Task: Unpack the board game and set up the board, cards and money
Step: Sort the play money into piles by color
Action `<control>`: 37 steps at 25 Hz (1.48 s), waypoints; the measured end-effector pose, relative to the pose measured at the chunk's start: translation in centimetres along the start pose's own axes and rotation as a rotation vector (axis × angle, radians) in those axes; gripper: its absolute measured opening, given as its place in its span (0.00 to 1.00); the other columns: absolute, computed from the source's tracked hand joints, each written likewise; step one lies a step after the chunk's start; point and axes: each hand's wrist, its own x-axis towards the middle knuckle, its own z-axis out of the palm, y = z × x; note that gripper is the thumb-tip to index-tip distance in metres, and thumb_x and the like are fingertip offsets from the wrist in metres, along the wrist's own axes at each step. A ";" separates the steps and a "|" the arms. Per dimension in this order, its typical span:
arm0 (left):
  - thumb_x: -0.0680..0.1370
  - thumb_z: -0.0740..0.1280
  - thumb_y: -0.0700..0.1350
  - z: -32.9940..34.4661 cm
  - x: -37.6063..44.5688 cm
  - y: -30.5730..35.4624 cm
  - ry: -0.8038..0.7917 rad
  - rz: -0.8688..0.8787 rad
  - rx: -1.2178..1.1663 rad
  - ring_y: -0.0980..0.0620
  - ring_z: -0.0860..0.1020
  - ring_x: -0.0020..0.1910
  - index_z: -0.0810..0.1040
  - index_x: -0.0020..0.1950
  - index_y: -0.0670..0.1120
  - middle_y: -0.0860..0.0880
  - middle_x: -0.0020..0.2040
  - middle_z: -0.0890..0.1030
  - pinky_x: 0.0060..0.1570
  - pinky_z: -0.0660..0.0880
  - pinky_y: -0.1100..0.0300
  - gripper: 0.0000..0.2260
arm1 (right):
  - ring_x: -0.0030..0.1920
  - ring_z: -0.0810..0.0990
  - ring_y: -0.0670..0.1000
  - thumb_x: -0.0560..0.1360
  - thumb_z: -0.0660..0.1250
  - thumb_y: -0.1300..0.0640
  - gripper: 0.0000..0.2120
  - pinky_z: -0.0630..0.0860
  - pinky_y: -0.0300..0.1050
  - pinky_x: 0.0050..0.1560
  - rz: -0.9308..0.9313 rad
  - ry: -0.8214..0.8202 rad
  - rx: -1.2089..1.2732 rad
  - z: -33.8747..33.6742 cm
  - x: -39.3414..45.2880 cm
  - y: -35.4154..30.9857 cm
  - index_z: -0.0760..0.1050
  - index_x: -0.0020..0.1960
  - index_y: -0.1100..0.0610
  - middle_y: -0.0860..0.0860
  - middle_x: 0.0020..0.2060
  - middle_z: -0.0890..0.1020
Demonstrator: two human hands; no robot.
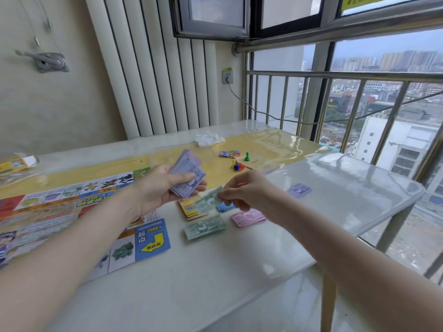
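My left hand (163, 188) grips a stack of purple play money (188, 174) above the table. Just to its right, my right hand (242, 190) pinches a green note (207, 200) over the sorted piles. On the table below lie a green money pile (205, 228), a pink pile (248, 218), a yellow pile (189, 208), a partly hidden blue note (225, 207) and a purple pile (299, 190). The unfolded game board (79, 212) covers the table's left side.
Coloured pawns (238, 164) and a green pawn (247, 156) stand by a pale card deck (261, 161) and small colourful cards (229, 154). Crumpled white plastic (208, 138) lies at the back. The game box (14, 165) sits far left. A railing (335, 75) borders the right.
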 end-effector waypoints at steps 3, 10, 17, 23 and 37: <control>0.76 0.63 0.34 -1.3 -0.7 -0.5 0.037 0.002 0.029 0.52 0.83 0.34 0.77 0.50 0.37 0.44 0.36 0.84 0.34 0.80 0.64 0.05 | 0.23 0.71 0.42 0.69 0.71 0.61 0.04 0.67 0.34 0.23 -0.006 0.027 -0.318 2.8 -0.3 0.5 0.78 0.37 0.60 0.51 0.28 0.77; 0.74 0.66 0.34 -1.2 -1.3 -1.3 -0.035 -0.029 0.048 0.51 0.84 0.34 0.77 0.49 0.39 0.44 0.37 0.84 0.37 0.80 0.62 0.06 | 0.34 0.73 0.49 0.72 0.70 0.55 0.06 0.69 0.40 0.32 -0.095 0.134 -0.618 2.9 -0.4 -0.7 0.73 0.42 0.55 0.47 0.33 0.74; 0.73 0.69 0.40 0.6 -0.5 -1.2 -0.082 -0.017 0.085 0.48 0.81 0.42 0.77 0.53 0.40 0.42 0.47 0.82 0.41 0.79 0.61 0.09 | 0.28 0.74 0.48 0.72 0.68 0.65 0.04 0.71 0.34 0.27 -0.044 0.021 -0.025 0.5 -0.3 -2.0 0.77 0.39 0.65 0.57 0.31 0.78; 0.77 0.64 0.39 3.4 0.7 -0.8 -0.046 0.018 0.030 0.56 0.81 0.32 0.76 0.48 0.42 0.46 0.39 0.81 0.34 0.79 0.65 0.02 | 0.29 0.73 0.49 0.71 0.70 0.63 0.03 0.65 0.41 0.33 0.012 0.128 0.032 -1.6 0.2 -0.7 0.78 0.39 0.62 0.56 0.31 0.78; 0.77 0.64 0.36 11.6 4.0 -0.7 -0.099 -0.037 -0.035 0.53 0.82 0.29 0.75 0.47 0.37 0.42 0.36 0.82 0.32 0.80 0.63 0.02 | 0.28 0.74 0.51 0.68 0.71 0.69 0.07 0.69 0.37 0.26 0.158 0.579 -0.252 -12.4 0.7 5.6 0.76 0.35 0.60 0.57 0.30 0.78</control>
